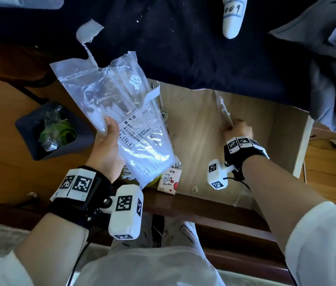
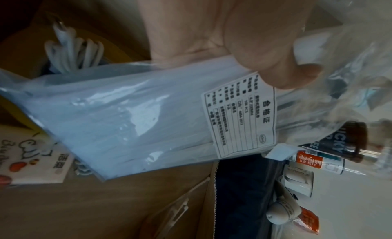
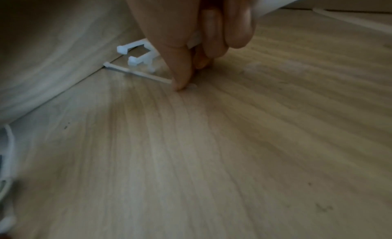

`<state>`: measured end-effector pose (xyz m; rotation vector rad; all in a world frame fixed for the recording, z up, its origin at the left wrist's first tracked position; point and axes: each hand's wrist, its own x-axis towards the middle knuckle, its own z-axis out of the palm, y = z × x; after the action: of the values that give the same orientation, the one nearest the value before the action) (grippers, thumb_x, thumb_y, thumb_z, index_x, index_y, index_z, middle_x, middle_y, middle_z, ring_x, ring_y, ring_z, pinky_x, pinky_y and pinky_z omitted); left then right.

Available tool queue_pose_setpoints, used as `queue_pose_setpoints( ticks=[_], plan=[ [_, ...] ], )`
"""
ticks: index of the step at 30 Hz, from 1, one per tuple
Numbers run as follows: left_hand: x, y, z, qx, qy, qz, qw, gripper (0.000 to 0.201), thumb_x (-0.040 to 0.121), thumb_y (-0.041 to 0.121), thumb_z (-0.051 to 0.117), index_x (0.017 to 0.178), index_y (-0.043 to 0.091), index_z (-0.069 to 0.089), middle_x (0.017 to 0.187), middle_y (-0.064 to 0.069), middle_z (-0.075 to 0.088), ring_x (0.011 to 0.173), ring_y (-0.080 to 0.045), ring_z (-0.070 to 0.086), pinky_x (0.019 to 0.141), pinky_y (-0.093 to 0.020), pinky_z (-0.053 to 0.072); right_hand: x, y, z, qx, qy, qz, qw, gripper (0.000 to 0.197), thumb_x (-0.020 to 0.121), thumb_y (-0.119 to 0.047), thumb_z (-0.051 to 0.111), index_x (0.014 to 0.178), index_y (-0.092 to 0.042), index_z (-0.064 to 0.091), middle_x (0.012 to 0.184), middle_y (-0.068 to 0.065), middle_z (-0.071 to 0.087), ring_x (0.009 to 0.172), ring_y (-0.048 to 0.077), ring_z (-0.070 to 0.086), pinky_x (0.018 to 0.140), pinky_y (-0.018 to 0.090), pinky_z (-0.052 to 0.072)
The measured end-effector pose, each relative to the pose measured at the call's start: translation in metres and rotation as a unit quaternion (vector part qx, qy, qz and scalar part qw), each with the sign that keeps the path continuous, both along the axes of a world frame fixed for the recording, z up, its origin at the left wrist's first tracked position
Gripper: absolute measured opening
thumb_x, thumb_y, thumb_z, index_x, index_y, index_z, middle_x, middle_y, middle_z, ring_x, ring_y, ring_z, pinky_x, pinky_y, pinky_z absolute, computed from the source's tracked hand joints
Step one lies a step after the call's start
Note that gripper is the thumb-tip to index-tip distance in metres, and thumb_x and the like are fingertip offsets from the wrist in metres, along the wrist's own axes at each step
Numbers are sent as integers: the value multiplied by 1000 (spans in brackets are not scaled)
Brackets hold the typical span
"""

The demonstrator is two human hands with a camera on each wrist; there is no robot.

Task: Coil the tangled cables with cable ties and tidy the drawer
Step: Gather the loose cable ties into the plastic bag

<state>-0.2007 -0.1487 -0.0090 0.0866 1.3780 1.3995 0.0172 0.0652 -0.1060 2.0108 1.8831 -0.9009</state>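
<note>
My left hand (image 1: pixel 107 145) grips a clear plastic bag of white cable ties (image 1: pixel 121 120) above the left side of the open drawer (image 1: pixel 200 131). In the left wrist view my thumb (image 2: pixel 265 61) presses the bag (image 2: pixel 127 116) beside its printed label. A coiled white cable (image 2: pixel 72 54) lies under the bag. My right hand (image 1: pixel 238 129) is down in the drawer, fingers curled round several loose cable ties (image 1: pixel 223 109). In the right wrist view one fingertip (image 3: pixel 180 85) touches the drawer floor (image 3: pixel 212 150) at the end of a tie lying flat (image 3: pixel 144 74), near the heads of the held ties (image 3: pixel 135 56).
A small cartoon-printed carton (image 1: pixel 170 181) stands at the drawer's front left. A dark bin (image 1: pixel 29 131) with green plastic sits left of the drawer. A dark blue cloth (image 1: pixel 183 48) covers the desk beyond, with a white object (image 1: pixel 232 15) on it. A brown-capped bottle (image 2: pixel 339 142) lies farther off.
</note>
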Motion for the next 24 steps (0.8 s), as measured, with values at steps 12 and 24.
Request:
queue_pose_setpoints(
  ticks=[12,24],
  plan=[
    [11,6,10,7,5,-19,1000,103,61,81,54,140,16,43,138,-8,54,127,-23,51,110,-52,32,43,-32,15,-126,-38,-2,991,27,79,-11,70,105,-6,66,101,17,67,92,30,63,71,26,46],
    [-2,-8,-13,-87,30,107,990,149,19,89,66,144,14,35,144,-6,45,129,-20,49,108,-43,40,-58,-33,-4,-25,-3,140,990,43,84,-34,65,122,-19,52,122,9,49,105,32,57,85,37,47]
  ],
)
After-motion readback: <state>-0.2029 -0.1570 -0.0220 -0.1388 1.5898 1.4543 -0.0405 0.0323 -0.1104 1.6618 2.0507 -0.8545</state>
